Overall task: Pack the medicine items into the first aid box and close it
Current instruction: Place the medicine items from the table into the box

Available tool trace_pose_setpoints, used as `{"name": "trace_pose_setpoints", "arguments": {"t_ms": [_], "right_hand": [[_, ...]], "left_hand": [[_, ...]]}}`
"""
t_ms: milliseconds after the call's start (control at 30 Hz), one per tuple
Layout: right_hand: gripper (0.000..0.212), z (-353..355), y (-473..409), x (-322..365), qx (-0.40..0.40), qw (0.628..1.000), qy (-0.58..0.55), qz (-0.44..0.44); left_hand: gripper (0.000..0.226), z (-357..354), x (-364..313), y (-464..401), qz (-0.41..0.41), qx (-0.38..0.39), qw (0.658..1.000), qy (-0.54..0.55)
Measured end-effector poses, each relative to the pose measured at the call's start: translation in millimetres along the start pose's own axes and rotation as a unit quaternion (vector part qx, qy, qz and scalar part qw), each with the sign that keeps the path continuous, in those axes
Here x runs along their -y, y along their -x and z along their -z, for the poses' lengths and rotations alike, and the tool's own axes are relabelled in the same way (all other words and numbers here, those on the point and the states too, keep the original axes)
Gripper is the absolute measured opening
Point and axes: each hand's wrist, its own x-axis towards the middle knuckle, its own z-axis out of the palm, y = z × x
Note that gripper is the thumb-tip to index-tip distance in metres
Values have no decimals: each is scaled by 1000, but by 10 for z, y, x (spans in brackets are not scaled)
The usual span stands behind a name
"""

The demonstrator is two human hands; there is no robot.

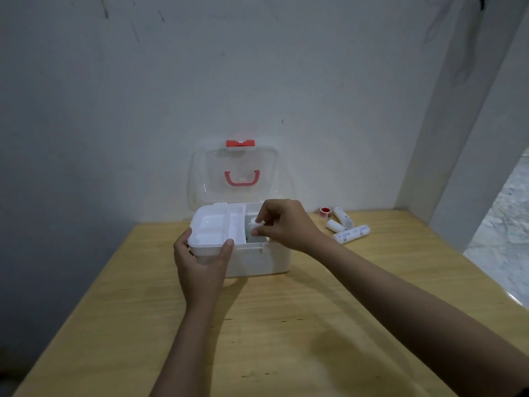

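A white box point(257, 259) sits on the wooden tabletop point(286, 325) close to the wall, its clear lid point(239, 176) standing open and upright with a red handle point(242, 179) and a red latch point(240, 143) at its top edge. A white divided tray point(217, 227) rests across the left part of the box, jutting past its left front corner. The left hand point(200, 262) has its grip closed on that corner of the tray, thumb on the front rim, fingers around the left side. The right hand point(286, 224) hovers over the open right part of the box, its grip pinched with fingertips on a small white roll point(255, 224) held just above the opening. To the right of the box, well apart, three wrapped white rolls point(347, 229) and a small red-and-white tape point(325, 212) lie together near the wall.
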Motion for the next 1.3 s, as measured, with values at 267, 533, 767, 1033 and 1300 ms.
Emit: {"name": "trace_pose_setpoints", "arguments": {"t_ms": [267,533,767,1033,1300], "right_hand": [[18,-11,104,-33,-31,999,-23,3],[3,318,316,-684,-195,978,-62,-39],[34,651,551,-1716,-48,956,215,-192],[24,616,528,-1789,-57,947,296,-109],[7,340,265,-1444,-64,989,104,-83]], "left_hand": [[81,4,-13,12,-3,0,1000,1],[85,5,-8,22,-9,-4,1000,-2],[80,-4,13,9,-14,0,1000,-7],[81,-14,22,9,-9,-1,1000,-7],[83,-16,33,1,-7,1,1000,-3]]}}
